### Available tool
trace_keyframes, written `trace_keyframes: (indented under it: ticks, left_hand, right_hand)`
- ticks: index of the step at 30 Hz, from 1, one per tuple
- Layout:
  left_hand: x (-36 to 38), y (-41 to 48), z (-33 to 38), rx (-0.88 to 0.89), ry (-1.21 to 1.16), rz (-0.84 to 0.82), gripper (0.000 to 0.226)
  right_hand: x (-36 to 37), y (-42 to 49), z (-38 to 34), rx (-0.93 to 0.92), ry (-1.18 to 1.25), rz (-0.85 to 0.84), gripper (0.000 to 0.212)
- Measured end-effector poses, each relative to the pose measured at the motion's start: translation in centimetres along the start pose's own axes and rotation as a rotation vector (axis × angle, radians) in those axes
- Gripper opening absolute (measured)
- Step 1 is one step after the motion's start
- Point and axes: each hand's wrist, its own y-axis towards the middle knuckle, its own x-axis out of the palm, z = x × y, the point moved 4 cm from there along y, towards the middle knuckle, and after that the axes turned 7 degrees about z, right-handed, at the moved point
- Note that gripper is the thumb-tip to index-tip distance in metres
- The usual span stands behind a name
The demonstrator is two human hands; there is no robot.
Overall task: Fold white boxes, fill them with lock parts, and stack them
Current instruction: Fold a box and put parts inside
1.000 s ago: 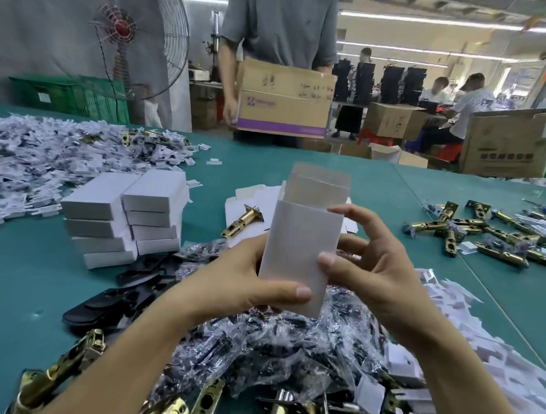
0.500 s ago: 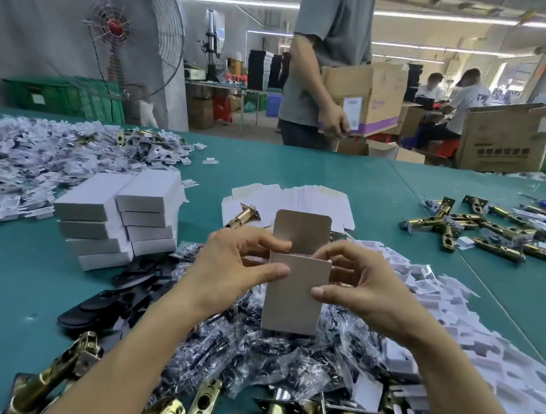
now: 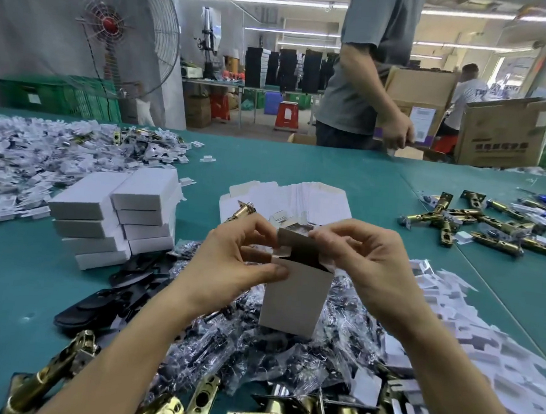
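- White box [image 3: 294,300] is held upright above the pile of bagged black parts [image 3: 210,348]; its top end is open, with the top flap [image 3: 295,237] raised and partly bent over.
- Left hand [image 3: 229,262] grips the box's upper left edge, thumb on the front face, fingers curled behind.
- Right hand [image 3: 368,262] pinches the top flap at its right side.
- Stack of closed white boxes [image 3: 112,215] stands to the left on the green tabletop [image 3: 11,285].
- Flat box blanks [image 3: 301,196] lie beyond the hands; a brass latch [image 3: 243,210] rests on them.
- More brass latches [image 3: 477,224] lie well to the right.
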Motion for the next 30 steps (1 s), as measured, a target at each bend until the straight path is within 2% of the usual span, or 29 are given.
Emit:
trace_keyframes:
  ticks: [6,11,15,20,27,30]
  left_hand:
    - [-0.1,0.2,0.0,-0.017,-0.055,0.009,0.043]
    - [0.0,0.0,0.0,-0.015,-0.049,-0.011,0.045]
    - [0.1,0.0,0.1,0.004,-0.086,0.006,0.038]
    - [0.3,0.0,0.6,0.09,-0.032,0.13,0.017]
    - [0.4,0.2,0.2,0.102,-0.097,0.114,0.019]
    - [0.5,0.0,0.1,0.121,-0.028,0.064,0.019]
  right_hand:
    - [-0.5,0.0,0.1,-0.02,-0.081,-0.022,0.01]
    - [-0.3,-0.2,0.1,-0.031,-0.175,0.04,0.02]
    - [-0.2,-0.3,-0.1,-0.029,-0.183,0.03,0.017]
    - [0.0,-0.4,-0.1,-0.018,-0.131,-0.028,0.015]
    - [-1.2,-0.1,0.2,0.018,-0.149,-0.167,0.014]
    - [-1.8,0.1,0.4,0.011,-0.148,-0.146,0.018]
